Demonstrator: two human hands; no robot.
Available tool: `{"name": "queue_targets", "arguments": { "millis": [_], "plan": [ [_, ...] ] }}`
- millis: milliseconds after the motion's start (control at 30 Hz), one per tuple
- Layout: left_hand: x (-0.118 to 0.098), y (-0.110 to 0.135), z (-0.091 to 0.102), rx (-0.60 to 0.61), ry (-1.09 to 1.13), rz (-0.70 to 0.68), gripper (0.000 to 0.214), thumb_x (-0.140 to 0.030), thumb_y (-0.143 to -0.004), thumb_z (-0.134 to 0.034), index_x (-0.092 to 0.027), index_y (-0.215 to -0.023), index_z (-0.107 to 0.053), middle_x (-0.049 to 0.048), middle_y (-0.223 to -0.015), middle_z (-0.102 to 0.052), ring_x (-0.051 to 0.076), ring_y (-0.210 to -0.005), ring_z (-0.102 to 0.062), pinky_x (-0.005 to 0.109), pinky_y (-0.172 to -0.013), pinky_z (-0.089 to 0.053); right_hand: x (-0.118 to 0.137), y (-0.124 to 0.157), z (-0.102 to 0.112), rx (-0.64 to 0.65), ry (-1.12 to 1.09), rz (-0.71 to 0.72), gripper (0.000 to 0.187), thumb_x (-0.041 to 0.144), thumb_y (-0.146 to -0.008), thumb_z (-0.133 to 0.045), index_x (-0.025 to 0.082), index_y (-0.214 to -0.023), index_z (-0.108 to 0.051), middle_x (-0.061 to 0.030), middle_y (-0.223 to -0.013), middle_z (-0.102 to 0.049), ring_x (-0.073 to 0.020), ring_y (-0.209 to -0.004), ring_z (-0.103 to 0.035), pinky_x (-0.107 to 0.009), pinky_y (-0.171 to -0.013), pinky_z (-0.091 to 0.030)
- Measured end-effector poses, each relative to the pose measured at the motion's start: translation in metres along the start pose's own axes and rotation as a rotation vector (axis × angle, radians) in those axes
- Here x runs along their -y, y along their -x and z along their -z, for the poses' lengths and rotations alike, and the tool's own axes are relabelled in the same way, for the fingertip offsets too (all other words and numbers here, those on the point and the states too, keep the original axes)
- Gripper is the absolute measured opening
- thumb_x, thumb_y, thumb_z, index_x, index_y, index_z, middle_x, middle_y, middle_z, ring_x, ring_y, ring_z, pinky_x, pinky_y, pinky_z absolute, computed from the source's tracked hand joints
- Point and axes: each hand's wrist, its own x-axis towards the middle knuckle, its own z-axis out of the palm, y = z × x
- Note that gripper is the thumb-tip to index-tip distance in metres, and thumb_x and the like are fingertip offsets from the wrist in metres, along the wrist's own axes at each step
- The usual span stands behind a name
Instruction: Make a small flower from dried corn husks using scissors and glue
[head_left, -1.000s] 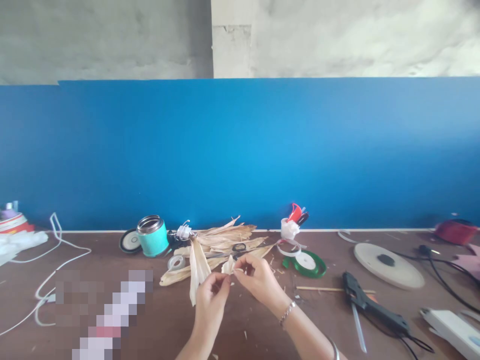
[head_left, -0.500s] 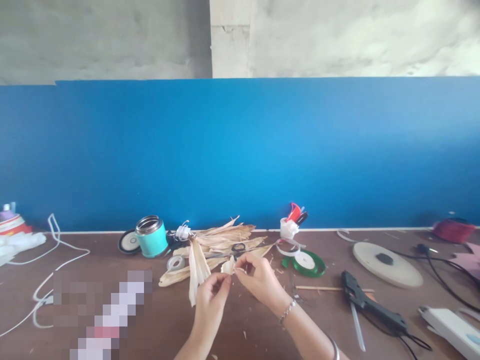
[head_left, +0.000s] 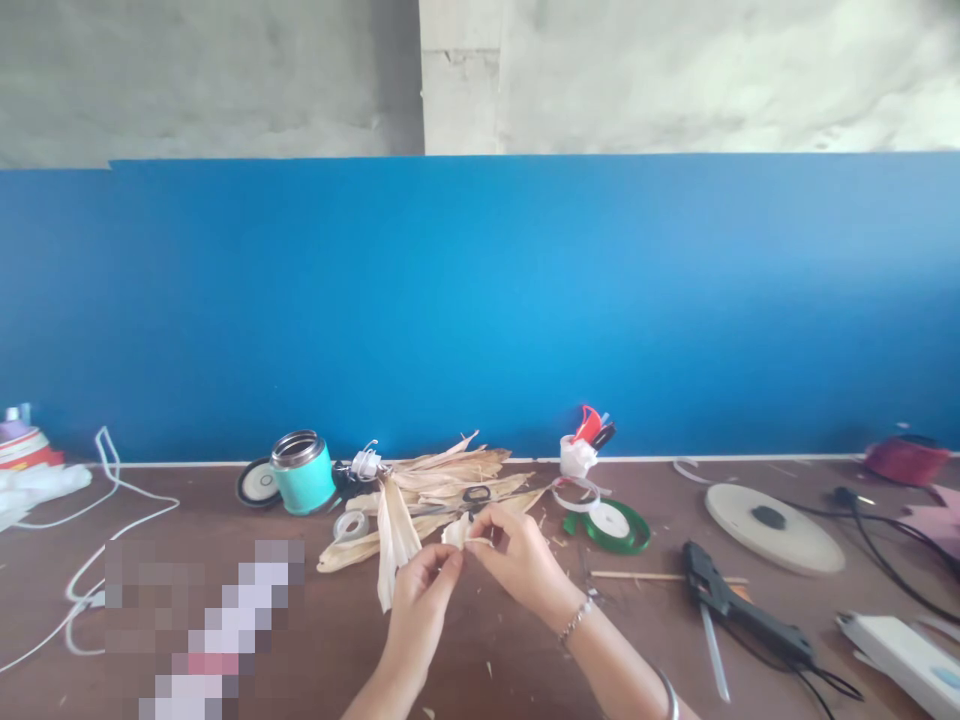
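Here, over a brown worktable point(head_left: 337, 640), the left hand point(head_left: 421, 592) and right hand point(head_left: 519, 560) meet fingertip to fingertip. Both pinch a folded husk piece point(head_left: 457, 531), raised clear of the husk pile point(head_left: 450, 478), seemingly so each can steady it. A long husk point(head_left: 393, 540) appears tucked into the left grip. The fold's shape is too small to read, and a blurred patch masks part of the table.
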Motion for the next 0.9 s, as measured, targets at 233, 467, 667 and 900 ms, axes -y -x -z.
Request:
{"name": "queue_targets", "arguments": {
  "millis": [233, 467, 667, 900],
  "plan": [
    [-0.005, 0.000, 0.001, 0.036, 0.041, -0.001, 0.031, -0.047, -0.073, -0.062, -0.015, -0.069, -0.066, 0.0006, -0.064, -0.057, 0.014, -0.062, -0.046, 0.022, -0.058, -0.035, -0.001, 0.000, 0.001, 0.009, -0.022, 0.005, 0.011, 0.007, -0.067, -0.055, 0.017, -0.065, -0.058, 0.0017, -0.066, -0.060, -0.0114, -0.062, -0.051, -0.021, -0.060, -0.039],
    [-0.002, -0.001, 0.004, 0.069, 0.036, -0.001, 0.032, -0.048, -0.073, -0.062, -0.016, -0.072, -0.065, 0.0001, -0.064, -0.057, 0.014, -0.062, -0.046, 0.022, -0.059, -0.034, 0.001, -0.001, 0.002, 0.018, -0.046, -0.043, 0.008, 0.010, -0.067, -0.056, 0.017, -0.066, -0.059, 0.0019, -0.064, -0.059, -0.0118, -0.061, -0.050, -0.021, -0.058, -0.039],
    [0.000, -0.002, 0.004, 0.076, 0.018, -0.015, 0.032, -0.047, -0.075, -0.061, -0.016, -0.072, -0.065, 0.0003, -0.065, -0.060, 0.014, -0.063, -0.050, 0.022, -0.059, -0.036, 0.001, 0.000, 0.002, 0.012, -0.064, -0.051, 0.008, 0.011, -0.067, -0.055, 0.018, -0.064, -0.058, 0.0017, -0.063, -0.059, -0.0123, -0.062, -0.052, -0.022, -0.059, -0.040],
    [0.002, -0.002, 0.005, -0.066, -0.136, -0.139, 0.030, -0.046, -0.078, -0.057, -0.017, -0.074, -0.066, 0.0021, -0.066, -0.064, 0.015, -0.060, -0.053, 0.023, -0.057, -0.040, -0.009, -0.002, -0.006, 0.036, -0.174, -0.138, 0.028, 0.016, -0.063, -0.064, 0.017, -0.091, -0.061, -0.0002, -0.076, -0.064, -0.0128, -0.064, -0.055, -0.022, -0.058, -0.042]
  ]
}}
